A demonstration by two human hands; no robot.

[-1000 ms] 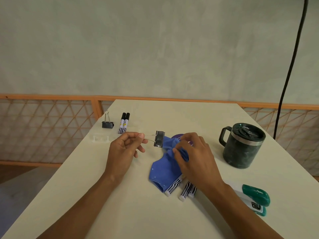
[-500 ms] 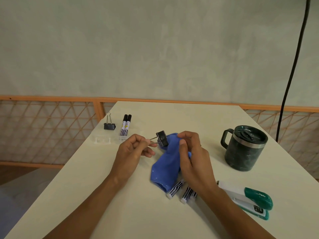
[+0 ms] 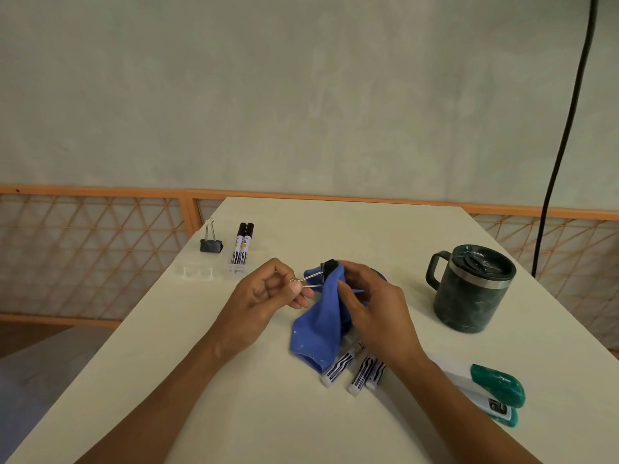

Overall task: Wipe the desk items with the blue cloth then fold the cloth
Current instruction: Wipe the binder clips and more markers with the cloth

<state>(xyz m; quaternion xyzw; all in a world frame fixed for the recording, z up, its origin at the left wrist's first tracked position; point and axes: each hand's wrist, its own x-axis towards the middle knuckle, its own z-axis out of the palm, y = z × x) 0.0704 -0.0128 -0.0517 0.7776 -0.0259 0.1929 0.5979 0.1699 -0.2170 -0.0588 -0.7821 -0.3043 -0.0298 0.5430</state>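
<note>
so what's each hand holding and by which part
The left hand pinches the binder clip by its wire handles; right hand grips the blue cloth near its top, against the clip's body.

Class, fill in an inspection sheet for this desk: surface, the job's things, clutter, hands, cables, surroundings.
Surface: cream desk, smooth top.
Job's things: blue cloth wrapped over the held binder clip, its lower end on the desk; also spare binder clip, two black-capped markers, three markers by the cloth's near end, lidded mug, green stapler.
Clutter: clear plastic piece.
Hands: left hand pinches the clip's wire handles; right hand grips the cloth against the clip.
Cables: black cable hangs at the right.
Surroundings: orange lattice railing, plain wall.
</note>
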